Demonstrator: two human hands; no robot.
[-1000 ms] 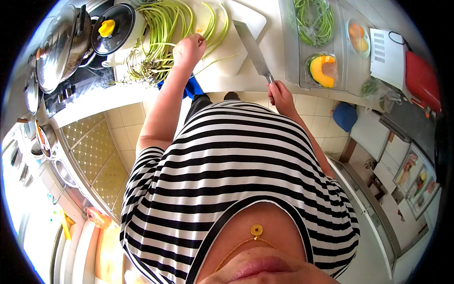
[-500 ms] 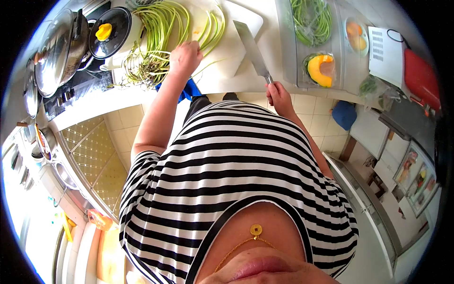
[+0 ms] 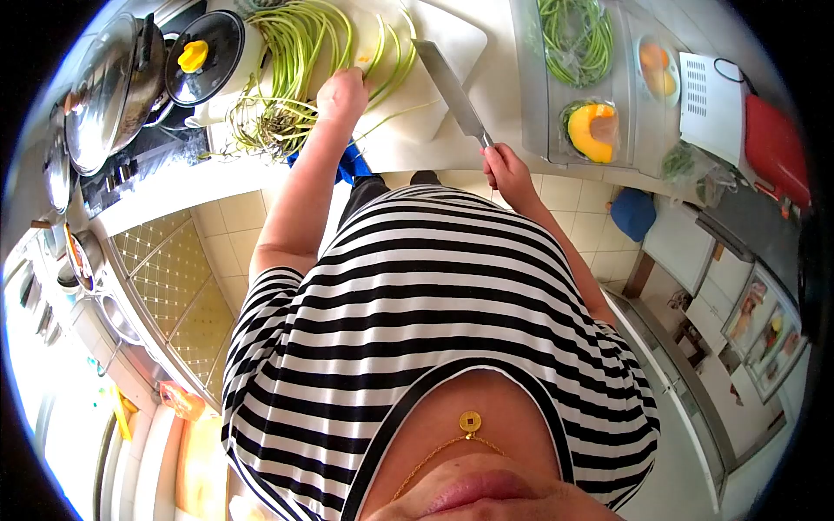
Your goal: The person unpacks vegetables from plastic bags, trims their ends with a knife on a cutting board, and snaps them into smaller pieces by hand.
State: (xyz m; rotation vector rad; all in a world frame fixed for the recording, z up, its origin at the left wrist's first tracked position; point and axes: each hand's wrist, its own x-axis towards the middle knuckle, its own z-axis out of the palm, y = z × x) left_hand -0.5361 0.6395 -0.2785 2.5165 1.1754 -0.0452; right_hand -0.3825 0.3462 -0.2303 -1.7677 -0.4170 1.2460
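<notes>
Pale counter, tiled floor; green stalks on white board.

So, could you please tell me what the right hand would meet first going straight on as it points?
Leading with its broad metal knife, the right hand would probably meet the curved green stalks first, though depth is unclear.

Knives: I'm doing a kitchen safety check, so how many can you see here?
1 that I can make out: a knife, held in the person's right hand, its blade reaching over the white cutting board. Others may be hidden.
</notes>
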